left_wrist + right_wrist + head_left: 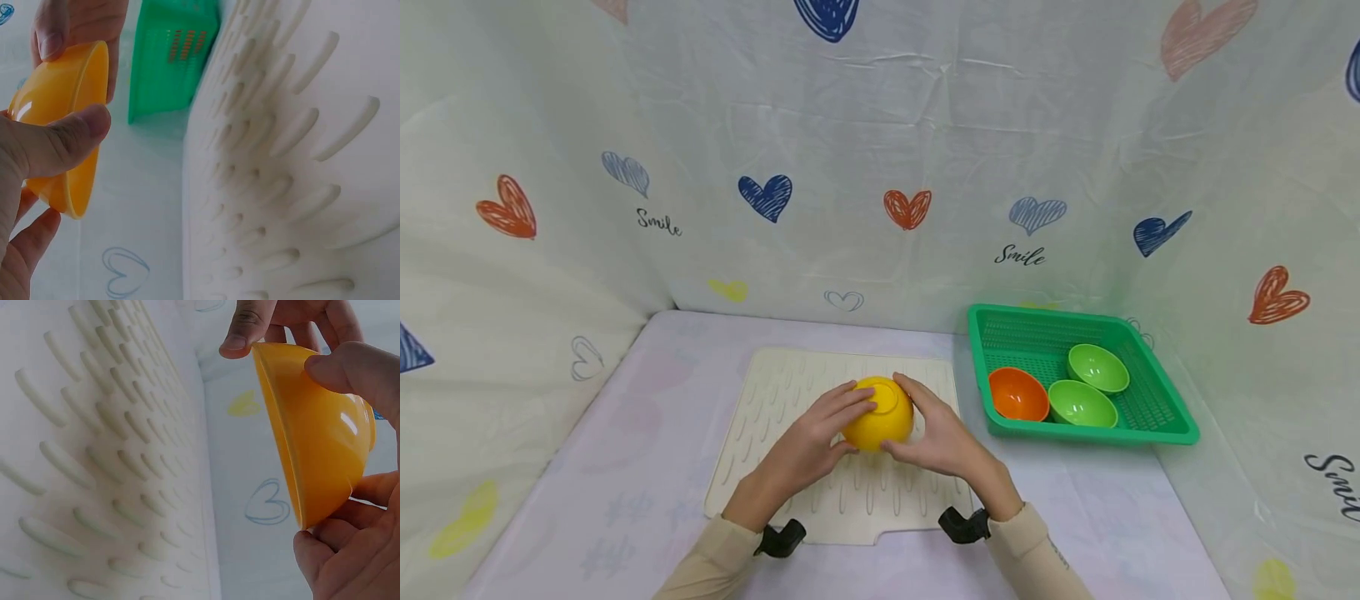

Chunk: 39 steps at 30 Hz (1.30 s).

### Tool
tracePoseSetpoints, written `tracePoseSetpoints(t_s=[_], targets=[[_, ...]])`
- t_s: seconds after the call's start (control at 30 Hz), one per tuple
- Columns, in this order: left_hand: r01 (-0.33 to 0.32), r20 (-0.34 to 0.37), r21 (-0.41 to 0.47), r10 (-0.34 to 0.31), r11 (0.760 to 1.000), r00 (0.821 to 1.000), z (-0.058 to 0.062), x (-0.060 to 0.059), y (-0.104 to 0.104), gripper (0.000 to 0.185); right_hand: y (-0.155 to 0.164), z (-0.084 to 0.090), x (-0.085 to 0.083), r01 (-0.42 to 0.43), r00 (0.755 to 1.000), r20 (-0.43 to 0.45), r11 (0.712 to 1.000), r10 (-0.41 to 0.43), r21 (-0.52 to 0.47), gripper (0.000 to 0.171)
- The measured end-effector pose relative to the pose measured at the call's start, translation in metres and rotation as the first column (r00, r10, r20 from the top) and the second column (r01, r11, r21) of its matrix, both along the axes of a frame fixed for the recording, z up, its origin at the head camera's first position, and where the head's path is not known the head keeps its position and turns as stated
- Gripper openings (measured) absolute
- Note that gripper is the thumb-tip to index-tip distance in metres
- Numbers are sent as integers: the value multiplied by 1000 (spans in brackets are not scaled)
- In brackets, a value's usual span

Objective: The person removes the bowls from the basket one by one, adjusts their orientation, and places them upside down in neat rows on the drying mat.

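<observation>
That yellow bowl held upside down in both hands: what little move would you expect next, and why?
Probably lowering it straight down. Both the left hand and right hand hold the yellow bowl upside down just above the ribbed drying mat, rim clear of the ridges in the wrist views, so setting it there looks likeliest.

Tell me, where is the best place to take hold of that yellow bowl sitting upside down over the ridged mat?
Probably by the rim, from two opposite sides. The yellow bowl is turned mouth down, so its rounded, glossy dome offers little purchase from above. The left hand and right hand do just that: thumbs and fingers pinch the rim's edge from either side above the drying mat.
</observation>
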<state>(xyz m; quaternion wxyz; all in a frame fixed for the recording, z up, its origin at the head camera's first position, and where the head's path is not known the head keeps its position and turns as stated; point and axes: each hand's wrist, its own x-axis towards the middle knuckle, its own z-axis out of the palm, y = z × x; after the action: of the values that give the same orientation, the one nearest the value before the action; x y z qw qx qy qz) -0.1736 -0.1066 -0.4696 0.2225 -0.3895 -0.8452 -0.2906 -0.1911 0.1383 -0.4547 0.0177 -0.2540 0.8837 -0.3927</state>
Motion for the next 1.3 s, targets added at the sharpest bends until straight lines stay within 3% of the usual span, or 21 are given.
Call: tracePoseSetpoints(t_s=[0.27, 0.43, 0.67, 1.0, 1.3], targets=[[-22, -18, -3, 22, 1000, 1000, -4, 3, -2, 81, 1, -4, 1, -40, 999, -2, 997, 40, -64, 90], [-53, 65, 64, 49, 997, 997, -7, 2, -5, 97, 2, -4, 2, -60, 998, -40, 989, 55, -135, 89], [-28, 202, 158, -5, 987, 979, -6, 3, -7, 98, 2, -3, 2, -79, 991, -124, 979, 56, -188, 89], [-46, 123, 183, 23, 982, 992, -7, 0, -15, 79, -12, -12, -1, -77, 987, -149, 990, 59, -120, 91], [-89, 128, 173, 67, 981, 989, -24, -3, -31, 80, -26, -24, -6, -129, 974, -195, 991, 119, -41, 85]])
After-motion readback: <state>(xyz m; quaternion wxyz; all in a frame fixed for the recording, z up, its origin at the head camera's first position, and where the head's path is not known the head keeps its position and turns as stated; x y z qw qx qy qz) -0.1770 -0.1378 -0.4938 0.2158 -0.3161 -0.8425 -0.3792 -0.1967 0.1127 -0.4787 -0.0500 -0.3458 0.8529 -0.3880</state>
